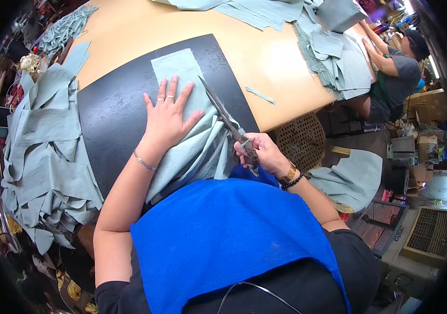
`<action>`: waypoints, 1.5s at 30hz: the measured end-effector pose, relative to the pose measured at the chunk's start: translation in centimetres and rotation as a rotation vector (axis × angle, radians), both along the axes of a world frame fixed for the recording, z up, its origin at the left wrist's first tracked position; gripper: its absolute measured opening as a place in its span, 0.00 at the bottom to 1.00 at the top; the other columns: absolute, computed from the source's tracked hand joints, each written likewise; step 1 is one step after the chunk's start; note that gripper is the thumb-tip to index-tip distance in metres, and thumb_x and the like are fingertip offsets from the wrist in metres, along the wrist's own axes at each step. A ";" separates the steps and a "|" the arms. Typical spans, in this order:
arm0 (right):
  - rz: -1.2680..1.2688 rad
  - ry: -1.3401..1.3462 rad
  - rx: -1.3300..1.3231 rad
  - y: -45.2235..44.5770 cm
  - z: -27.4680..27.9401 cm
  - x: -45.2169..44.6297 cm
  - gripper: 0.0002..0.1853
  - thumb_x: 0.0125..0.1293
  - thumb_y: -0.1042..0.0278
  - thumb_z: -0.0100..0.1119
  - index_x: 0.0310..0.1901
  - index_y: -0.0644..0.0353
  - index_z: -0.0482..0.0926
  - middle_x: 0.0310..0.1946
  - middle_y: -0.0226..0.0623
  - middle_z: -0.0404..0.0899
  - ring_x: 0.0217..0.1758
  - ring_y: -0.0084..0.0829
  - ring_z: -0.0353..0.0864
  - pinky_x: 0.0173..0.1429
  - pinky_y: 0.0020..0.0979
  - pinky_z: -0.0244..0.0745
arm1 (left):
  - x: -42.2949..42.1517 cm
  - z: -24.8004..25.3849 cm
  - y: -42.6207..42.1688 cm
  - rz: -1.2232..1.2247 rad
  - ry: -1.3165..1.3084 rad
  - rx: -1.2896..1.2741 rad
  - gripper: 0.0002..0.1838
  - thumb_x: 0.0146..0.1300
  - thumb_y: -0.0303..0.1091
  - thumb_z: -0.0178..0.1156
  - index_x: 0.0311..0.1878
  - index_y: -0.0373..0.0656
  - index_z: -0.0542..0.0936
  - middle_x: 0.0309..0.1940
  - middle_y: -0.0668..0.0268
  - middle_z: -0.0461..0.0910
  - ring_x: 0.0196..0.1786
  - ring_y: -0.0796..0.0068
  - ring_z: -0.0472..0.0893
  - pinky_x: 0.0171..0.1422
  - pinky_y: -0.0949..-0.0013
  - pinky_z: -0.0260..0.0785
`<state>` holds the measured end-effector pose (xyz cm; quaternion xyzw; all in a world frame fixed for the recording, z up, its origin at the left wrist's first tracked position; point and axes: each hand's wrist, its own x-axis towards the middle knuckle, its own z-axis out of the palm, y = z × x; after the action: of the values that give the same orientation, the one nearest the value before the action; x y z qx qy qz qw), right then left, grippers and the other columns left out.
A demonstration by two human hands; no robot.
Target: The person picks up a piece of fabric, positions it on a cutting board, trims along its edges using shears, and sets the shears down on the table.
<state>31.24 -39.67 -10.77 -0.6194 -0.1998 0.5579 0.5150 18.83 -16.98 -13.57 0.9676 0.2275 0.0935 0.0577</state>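
My left hand (169, 112) lies flat with spread fingers on a pale green cloth (179, 62). The cloth rests on a black board (111, 110) and falls in folds toward my body. In my right hand (265, 154) is a pair of long dark scissors (217, 100), its handles wrapped in something brown and worn. The blades point up and away from me, along the right edge of the cloth. Whether the blades are parted is hard to make out. Folds of cloth lie beside the scissors' handles.
Pale green cloth pieces (50, 152) are heaped at the left. More cloth (333, 57) lies at the far right of the tan table (145, 23), where another person (399, 68) works. A narrow cloth strip (260, 95) sits near the table's edge. A woven chair (302, 138) stands at right.
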 end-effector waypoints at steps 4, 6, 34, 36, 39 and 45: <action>-0.012 0.011 0.024 0.0 0.0 -0.1 0.13 0.64 0.55 0.65 0.32 0.57 0.79 0.21 0.23 0.76 0.22 0.14 0.74 0.28 0.19 0.71 | -0.1 0.0 -0.1 0.000 -0.012 0.009 0.38 0.63 0.67 0.47 0.72 0.58 0.62 0.75 0.53 0.52 0.77 0.48 0.50 0.68 0.24 0.40; -0.029 0.031 0.034 -0.3 -0.2 -0.3 0.13 0.65 0.55 0.65 0.31 0.56 0.79 0.20 0.24 0.76 0.22 0.14 0.74 0.28 0.19 0.71 | -0.1 0.2 -0.2 0.003 -0.013 0.008 0.38 0.63 0.67 0.48 0.72 0.58 0.62 0.74 0.53 0.52 0.76 0.48 0.50 0.68 0.24 0.40; -0.028 0.004 0.049 -0.5 -0.4 -0.5 0.13 0.66 0.58 0.62 0.32 0.59 0.78 0.21 0.26 0.76 0.22 0.16 0.76 0.29 0.20 0.73 | -1.1 1.3 -3.1 -0.047 0.094 -0.047 0.36 0.64 0.55 0.53 0.74 0.59 0.58 0.76 0.54 0.47 0.77 0.47 0.47 0.68 0.23 0.39; -0.057 0.016 0.049 -0.2 -0.6 -0.7 0.13 0.66 0.58 0.62 0.32 0.59 0.78 0.21 0.26 0.76 0.22 0.16 0.75 0.29 0.20 0.73 | -1.4 0.6 -3.4 -0.068 0.102 -0.014 0.37 0.63 0.58 0.53 0.74 0.59 0.57 0.76 0.53 0.47 0.77 0.47 0.47 0.68 0.23 0.39; -0.085 0.037 0.057 -0.1 -0.3 -1.0 0.14 0.65 0.56 0.64 0.30 0.57 0.79 0.21 0.24 0.77 0.23 0.14 0.74 0.28 0.20 0.70 | -1.5 0.7 -3.5 -0.063 0.125 -0.024 0.38 0.63 0.56 0.53 0.75 0.60 0.56 0.76 0.53 0.46 0.78 0.48 0.46 0.68 0.23 0.38; -0.056 0.052 0.094 -0.4 -0.7 -1.2 0.13 0.66 0.56 0.63 0.31 0.56 0.78 0.21 0.23 0.76 0.22 0.13 0.74 0.27 0.19 0.70 | -1.5 1.2 -3.6 -0.070 0.129 -0.007 0.37 0.63 0.56 0.54 0.74 0.57 0.58 0.75 0.53 0.48 0.77 0.48 0.49 0.68 0.23 0.38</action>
<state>30.01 -40.12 -11.48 -0.5852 -0.1949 0.5493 0.5638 17.37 -20.53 -12.37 0.9788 0.1969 0.0283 0.0498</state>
